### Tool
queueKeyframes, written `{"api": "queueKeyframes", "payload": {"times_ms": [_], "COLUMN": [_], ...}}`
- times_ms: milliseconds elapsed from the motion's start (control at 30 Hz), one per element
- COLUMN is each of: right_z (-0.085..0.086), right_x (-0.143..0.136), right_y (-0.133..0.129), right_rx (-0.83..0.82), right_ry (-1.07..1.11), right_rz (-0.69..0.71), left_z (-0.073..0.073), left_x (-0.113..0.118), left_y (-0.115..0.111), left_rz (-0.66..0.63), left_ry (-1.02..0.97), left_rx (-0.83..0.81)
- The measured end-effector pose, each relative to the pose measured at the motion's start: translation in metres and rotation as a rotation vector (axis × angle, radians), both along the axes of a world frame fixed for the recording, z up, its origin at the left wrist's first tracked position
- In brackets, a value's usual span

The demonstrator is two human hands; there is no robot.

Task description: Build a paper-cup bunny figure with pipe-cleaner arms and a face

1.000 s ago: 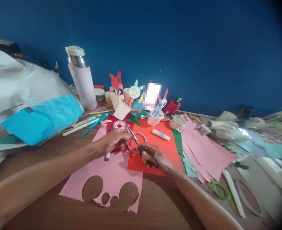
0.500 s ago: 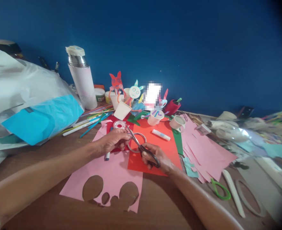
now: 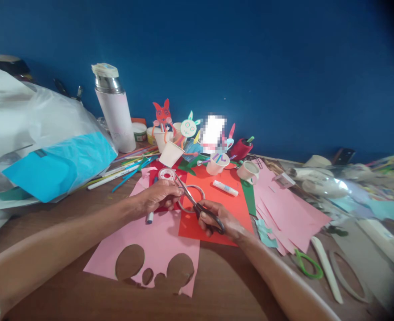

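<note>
My right hand (image 3: pixel 219 216) grips a pair of black-handled scissors (image 3: pixel 188 192), blades pointing up and to the left. The blade tips lie close to the fingers of my left hand (image 3: pixel 163 195). Those fingers are pinched together; whatever they hold is too small or hidden to make out. Under my hands are an orange sheet (image 3: pixel 232 209) and a pink sheet (image 3: pixel 163 238) with round holes cut from it. A pale ring (image 3: pixel 202 191) lies behind the blades. Around my left hand are a small white roll (image 3: pixel 167 174) and a partly covered marker (image 3: pixel 150 217).
Behind stand a white flask (image 3: pixel 114 116), paper cups (image 3: pixel 171 154) with rabbit figures, and a mug (image 3: pixel 248 171). A glue stick (image 3: pixel 225 188) lies on the orange sheet. Pink sheets (image 3: pixel 284 209) spread rightward; a plastic bag (image 3: pixel 69 120) fills the left.
</note>
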State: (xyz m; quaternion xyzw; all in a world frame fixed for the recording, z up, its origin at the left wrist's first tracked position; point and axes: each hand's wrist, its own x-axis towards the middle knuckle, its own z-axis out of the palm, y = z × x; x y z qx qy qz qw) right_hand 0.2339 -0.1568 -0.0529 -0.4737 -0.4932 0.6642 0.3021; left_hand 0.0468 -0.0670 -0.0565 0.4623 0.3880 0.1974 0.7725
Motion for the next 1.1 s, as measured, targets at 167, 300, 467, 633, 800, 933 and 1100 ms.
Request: {"api": "queueKeyframes", "payload": {"times_ms": [167,300,467,633,800,933,1100], "right_z": [0.0018,-0.0004,-0.0037,-0.0051,-0.0064,-0.0071,-0.008], "right_x": [-0.0004,0.0,0.0012,0.0023,0.0018,0.0003,-0.0012], "right_y": [-0.0004,-0.0007,-0.0006,-0.0009,-0.0005,-0.0001,-0.0003], "right_rx": [-0.003,0.02,0.036,0.044,0.055,0.061,0.067], "right_ry": [-0.013,-0.022,-0.015,-0.019,-0.025,-0.008,0.007], "right_rz": [0.004,-0.009,-0.009,-0.019,-0.042,-0.08,-0.084], "left_z": [0.0005,-0.0004,-0.001,-0.0036,-0.0039,-0.0017,-0.0023], "left_x": [-0.0005,-0.0013,-0.0011,-0.0012,-0.0012,0.0002,0.0019], "left_y": [0.0002,0.001,0.0013,0.0021,0.0022,0.001,-0.0001], "left_rz": [-0.013,-0.034,-0.035,-0.028,-0.007,0.005,0.054], "left_ry": [0.012,0.007,-0.002,-0.019,-0.068,-0.058,-0.039], "left_rx": [-0.013,-0.003,-0.016,-0.015,-0.026,-0.01,-0.008]}}
